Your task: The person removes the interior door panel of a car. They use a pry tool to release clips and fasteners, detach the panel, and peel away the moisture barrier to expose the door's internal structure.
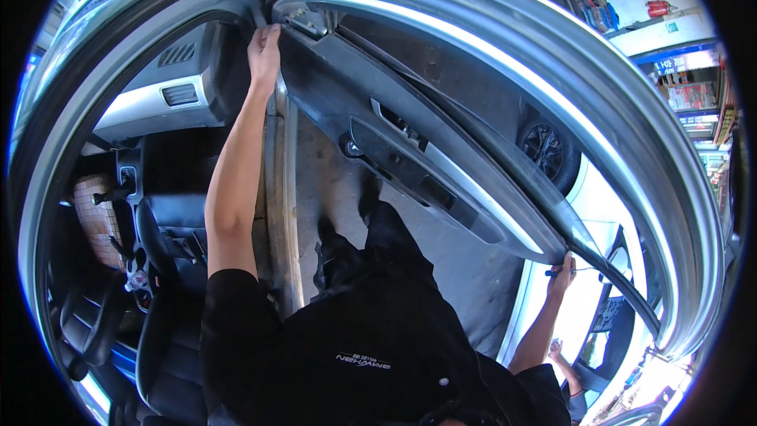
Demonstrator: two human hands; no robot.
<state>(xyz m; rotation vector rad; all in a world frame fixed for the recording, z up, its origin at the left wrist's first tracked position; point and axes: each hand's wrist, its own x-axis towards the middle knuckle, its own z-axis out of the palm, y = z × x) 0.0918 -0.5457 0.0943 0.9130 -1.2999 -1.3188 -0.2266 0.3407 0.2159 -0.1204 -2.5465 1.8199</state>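
Note:
A car door stands open in front of me, with its dark inner trim panel (339, 87) facing me. My left hand (264, 51) is raised to the panel's front upper corner, beside the windshield pillar. Its fingers are closed at the edge there, but what they grip is hidden. At the door's rear end, my right hand (561, 272) is closed around a small dark-handled tool (551, 273) close to the panel's lower rear corner. The tool's tip cannot be made out. A silver armrest strip (465, 199) and a round speaker or knob (352, 146) sit on the panel.
On the left lie the car's dark seats (169, 347), gear lever (126, 177) and silver-grey dashboard (150, 106). The door sill (285, 213) runs beside my legs. Beyond the door stands a white car with a black wheel (546, 150). Another forearm (569, 375) shows at lower right, perhaps reflected.

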